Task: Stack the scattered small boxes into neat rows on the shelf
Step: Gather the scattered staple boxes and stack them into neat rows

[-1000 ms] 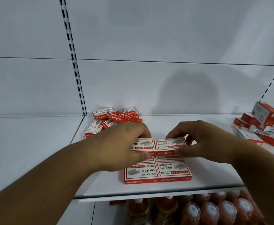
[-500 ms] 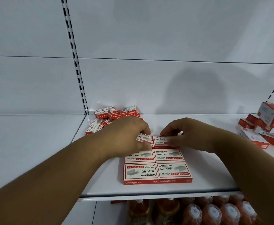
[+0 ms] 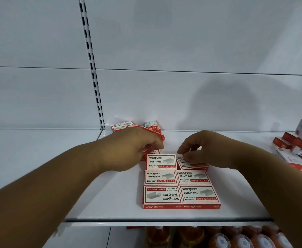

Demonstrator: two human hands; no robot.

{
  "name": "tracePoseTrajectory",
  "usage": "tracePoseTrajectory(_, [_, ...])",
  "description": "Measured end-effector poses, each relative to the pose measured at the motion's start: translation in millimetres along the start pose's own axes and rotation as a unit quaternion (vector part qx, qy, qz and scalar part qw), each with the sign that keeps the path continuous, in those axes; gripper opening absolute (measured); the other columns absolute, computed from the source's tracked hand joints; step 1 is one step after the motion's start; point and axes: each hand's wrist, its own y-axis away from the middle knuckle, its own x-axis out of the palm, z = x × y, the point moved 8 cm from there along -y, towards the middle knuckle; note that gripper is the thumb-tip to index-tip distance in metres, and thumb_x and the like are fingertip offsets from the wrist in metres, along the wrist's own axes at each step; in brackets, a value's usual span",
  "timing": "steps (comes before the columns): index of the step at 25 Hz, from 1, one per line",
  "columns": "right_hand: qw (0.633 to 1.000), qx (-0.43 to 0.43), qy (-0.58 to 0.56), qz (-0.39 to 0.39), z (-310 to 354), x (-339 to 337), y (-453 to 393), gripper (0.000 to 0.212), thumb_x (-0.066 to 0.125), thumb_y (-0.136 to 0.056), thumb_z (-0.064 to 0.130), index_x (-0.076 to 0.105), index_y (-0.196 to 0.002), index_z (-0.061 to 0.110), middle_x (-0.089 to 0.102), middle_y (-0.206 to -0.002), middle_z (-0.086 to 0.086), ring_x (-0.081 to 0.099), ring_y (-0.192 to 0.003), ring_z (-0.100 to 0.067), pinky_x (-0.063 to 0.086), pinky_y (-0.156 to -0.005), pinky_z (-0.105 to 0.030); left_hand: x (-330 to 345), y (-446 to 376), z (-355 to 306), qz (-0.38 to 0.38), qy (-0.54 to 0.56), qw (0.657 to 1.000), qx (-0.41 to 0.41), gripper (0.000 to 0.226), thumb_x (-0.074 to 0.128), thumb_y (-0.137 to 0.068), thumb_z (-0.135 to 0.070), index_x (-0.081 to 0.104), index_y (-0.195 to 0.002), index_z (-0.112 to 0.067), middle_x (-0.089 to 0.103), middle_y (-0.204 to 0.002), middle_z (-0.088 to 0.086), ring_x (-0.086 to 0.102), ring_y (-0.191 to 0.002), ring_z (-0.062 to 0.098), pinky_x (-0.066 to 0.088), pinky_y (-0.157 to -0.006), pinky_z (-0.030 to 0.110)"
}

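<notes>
Six small red-and-white boxes lie flat on the white shelf (image 3: 110,194) in two columns of three. The back-right box (image 3: 191,163) sits slightly askew to the row. The right hand (image 3: 205,149), fingers curled, rests on its far edge; whether it pinches the box cannot be told. At 9 o'clock from the back-left box (image 3: 161,161), the left hand (image 3: 128,151) curls over another box (image 3: 152,152) behind it; grip unclear. A loose pile of boxes (image 3: 137,127) lies at 11 o'clock, more boxes (image 3: 297,149) at 3 o'clock.
</notes>
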Motion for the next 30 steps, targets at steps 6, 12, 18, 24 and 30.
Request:
tracePoseTrajectory(6, [1.000,0.010,0.028,0.006,36.8,13.1,-22.2,0.018,0.062,-0.091,0.036,0.076,-0.097,0.026,0.074,-0.091,0.010,0.069,-0.083,-0.010,0.057,-0.072,-0.024,-3.2,2.1,8.4,-0.030,-0.095,0.994,0.048,0.049,0.070,-0.082,-0.031,0.056,-0.128,-0.040,0.050,-0.127,-0.017,0.040,-0.121,0.008,0.037,-0.103,0.028])
tracePoseTrajectory(12, [0.987,0.068,0.138,0.034,56.2,26.5,-44.7,0.034,0.058,-0.093,0.038,0.067,-0.108,0.009,0.068,-0.103,-0.008,0.064,-0.099,-0.022,0.048,-0.074,-0.026,0.6,7.3,16.5,-0.088,-0.094,0.989,0.074,0.044,0.072,-0.078,-0.041,0.063,-0.120,-0.038,0.056,-0.119,-0.017,0.047,-0.113,0.005,0.041,-0.095,0.026])
tracePoseTrajectory(18, [0.980,0.083,0.175,0.054,67.2,31.2,-55.1,0.032,0.066,-0.087,0.036,0.067,-0.105,0.009,0.071,-0.100,-0.008,0.068,-0.097,-0.022,0.054,-0.080,-0.029,0.9,10.5,26.3,-0.130,-0.148,0.977,0.078,0.040,0.054,-0.073,-0.040,0.066,-0.111,-0.032,0.061,-0.106,-0.011,0.053,-0.100,0.012,0.045,-0.085,0.030])
tracePoseTrajectory(24, [0.976,0.086,0.192,0.056,67.6,36.2,-58.2,0.031,0.065,-0.089,0.037,0.068,-0.103,0.010,0.072,-0.099,-0.007,0.068,-0.094,-0.021,0.054,-0.079,-0.029,5.1,12.4,30.3,-0.129,-0.225,0.964,0.055,0.040,0.050,-0.081,-0.053,0.063,-0.113,-0.034,0.056,-0.110,-0.007,0.050,-0.105,0.019,0.039,-0.086,0.036])
tracePoseTrajectory(30, [0.979,0.071,0.174,0.074,71.5,38.4,-48.8,0.024,0.060,-0.092,0.039,0.059,-0.093,0.015,0.065,-0.092,-0.003,0.061,-0.090,-0.019,0.042,-0.064,-0.023,6.5,12.3,28.8,-0.138,-0.234,0.961,0.046,0.044,0.043,-0.085,-0.056,0.063,-0.117,-0.033,0.055,-0.112,-0.003,0.049,-0.106,0.021,0.040,-0.090,0.039])
